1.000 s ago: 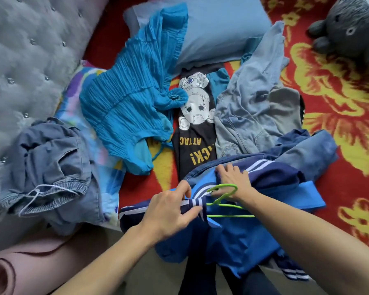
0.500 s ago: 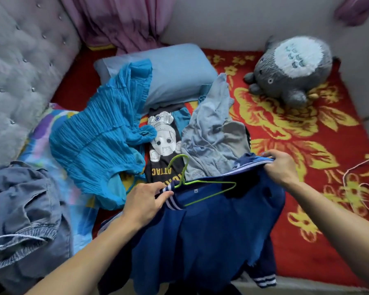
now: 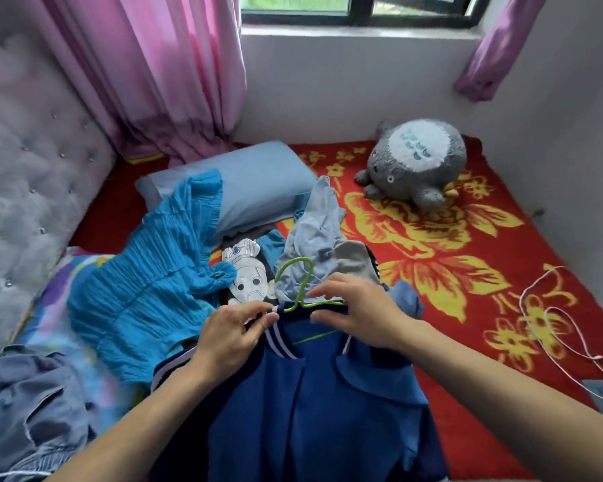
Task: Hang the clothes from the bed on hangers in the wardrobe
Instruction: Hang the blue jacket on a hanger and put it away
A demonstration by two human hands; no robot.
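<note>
Pinching the blue jacket (image 3: 310, 412) by its collar, the left hand (image 3: 230, 332) flanks the right hand (image 3: 359, 311), whose grip clasps the green hanger (image 3: 295, 304).

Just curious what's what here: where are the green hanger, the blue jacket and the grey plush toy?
green hanger (image 3: 304, 285): head view, on its hook stem.
blue jacket (image 3: 293, 412): head view, on its front panel.
grey plush toy (image 3: 418, 149): head view, on its pale belly.
</note>
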